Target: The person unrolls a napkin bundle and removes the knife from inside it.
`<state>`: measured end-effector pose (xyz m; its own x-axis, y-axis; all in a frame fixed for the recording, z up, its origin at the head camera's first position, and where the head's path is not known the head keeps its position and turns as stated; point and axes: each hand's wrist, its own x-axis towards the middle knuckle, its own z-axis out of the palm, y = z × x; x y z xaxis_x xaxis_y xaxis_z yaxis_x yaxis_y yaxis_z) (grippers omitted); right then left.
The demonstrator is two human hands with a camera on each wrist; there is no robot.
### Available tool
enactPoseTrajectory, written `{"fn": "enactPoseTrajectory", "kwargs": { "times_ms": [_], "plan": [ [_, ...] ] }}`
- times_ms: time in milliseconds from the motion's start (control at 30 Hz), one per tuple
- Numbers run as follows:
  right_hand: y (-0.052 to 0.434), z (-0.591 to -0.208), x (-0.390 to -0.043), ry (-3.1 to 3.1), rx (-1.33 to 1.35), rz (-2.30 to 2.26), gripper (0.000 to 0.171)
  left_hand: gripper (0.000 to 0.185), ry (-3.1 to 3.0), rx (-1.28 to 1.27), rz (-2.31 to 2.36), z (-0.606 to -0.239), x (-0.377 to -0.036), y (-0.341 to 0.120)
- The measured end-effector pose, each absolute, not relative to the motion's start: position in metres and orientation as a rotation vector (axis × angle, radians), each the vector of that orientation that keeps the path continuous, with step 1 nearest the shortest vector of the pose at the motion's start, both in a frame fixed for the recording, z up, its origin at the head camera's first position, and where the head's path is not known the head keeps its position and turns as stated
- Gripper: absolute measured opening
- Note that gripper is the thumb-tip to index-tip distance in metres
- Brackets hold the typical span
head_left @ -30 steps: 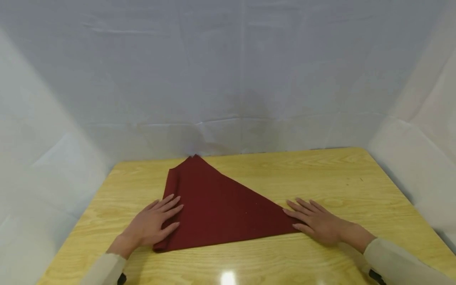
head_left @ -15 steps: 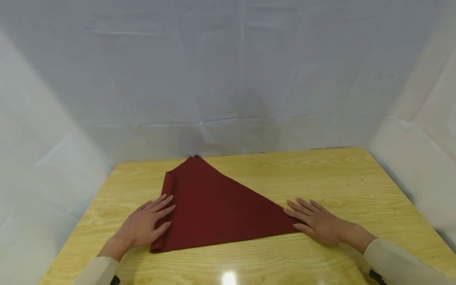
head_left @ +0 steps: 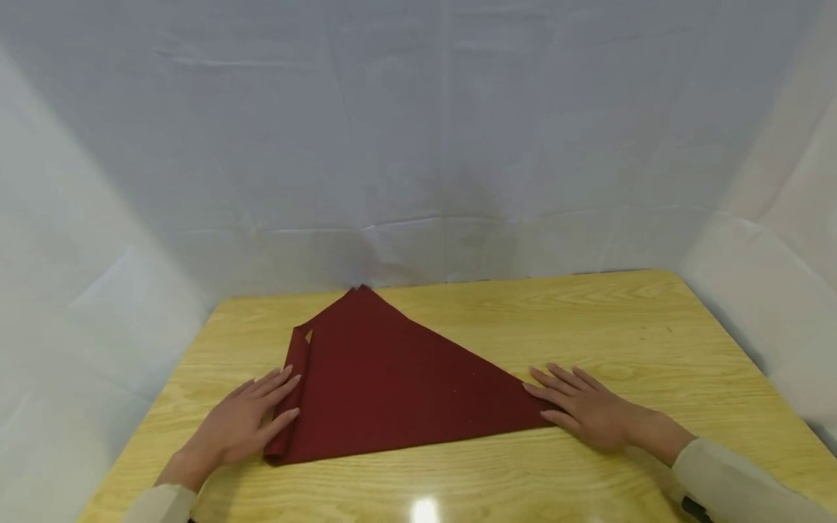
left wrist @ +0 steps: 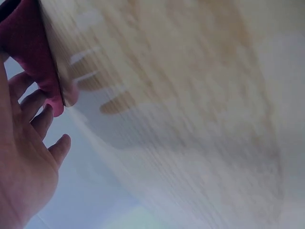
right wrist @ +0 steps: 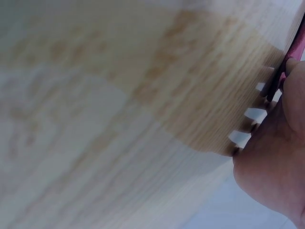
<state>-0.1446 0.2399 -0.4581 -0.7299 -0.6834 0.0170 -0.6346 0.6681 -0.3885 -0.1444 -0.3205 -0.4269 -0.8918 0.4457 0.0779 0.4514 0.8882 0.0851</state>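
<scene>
Cloth (head_left: 392,385), dark red and folded into a triangle, lies flat on the yellow wooden surface (head_left: 588,319), with one point reaching toward the far edge near the white backdrop (head_left: 418,131).

At the triangle's left side, the left hand (head_left: 245,421) lies palm down with its fingers straight and spread. Its fingertips touch the rolled or doubled left edge of the cloth, where a narrow strip of fabric stands a little apart from the main panel. It grips nothing. In the left wrist view the fingers (left wrist: 45,119) sit against the bulging red edge (left wrist: 33,62), though that picture is blurred.

At the triangle's right corner, the right hand (head_left: 588,407) rests flat on the surface, fingers extended and slightly fanned. Their tips press on or just meet the cloth's tip, and nothing is held. The right wrist view shows only a sliver of red (right wrist: 296,45) beside the fingers (right wrist: 290,95).

Both forearms wear pale beige sleeves (head_left: 732,479). A bright light reflection (head_left: 425,511) shows on the near surface edge.
</scene>
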Motion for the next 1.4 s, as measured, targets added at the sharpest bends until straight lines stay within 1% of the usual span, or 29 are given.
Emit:
{"fn": "enactPoseTrajectory", "kwargs": {
  "times_ms": [467,833,1167,1400],
  "plan": [
    [0.237,-0.452,-0.142,2.719,-1.053,-0.532,0.05,0.057,-2.96,-0.734,-0.111,-0.428,-0.146,-0.316],
    [0.237,-0.452,-0.143,2.71,-1.051,-0.544,0.05,0.052,-2.934,-0.885,-0.034,-0.427,-0.149,-0.293],
    [0.24,-0.455,-0.143,2.735,-1.096,-0.586,0.048,0.048,-2.943,-0.885,0.017,-0.427,-0.147,-0.299],
    [0.238,-0.452,-0.143,2.724,-1.057,-0.552,0.05,0.046,-2.934,-0.874,0.027,-0.427,-0.146,-0.305]
  ]
}}
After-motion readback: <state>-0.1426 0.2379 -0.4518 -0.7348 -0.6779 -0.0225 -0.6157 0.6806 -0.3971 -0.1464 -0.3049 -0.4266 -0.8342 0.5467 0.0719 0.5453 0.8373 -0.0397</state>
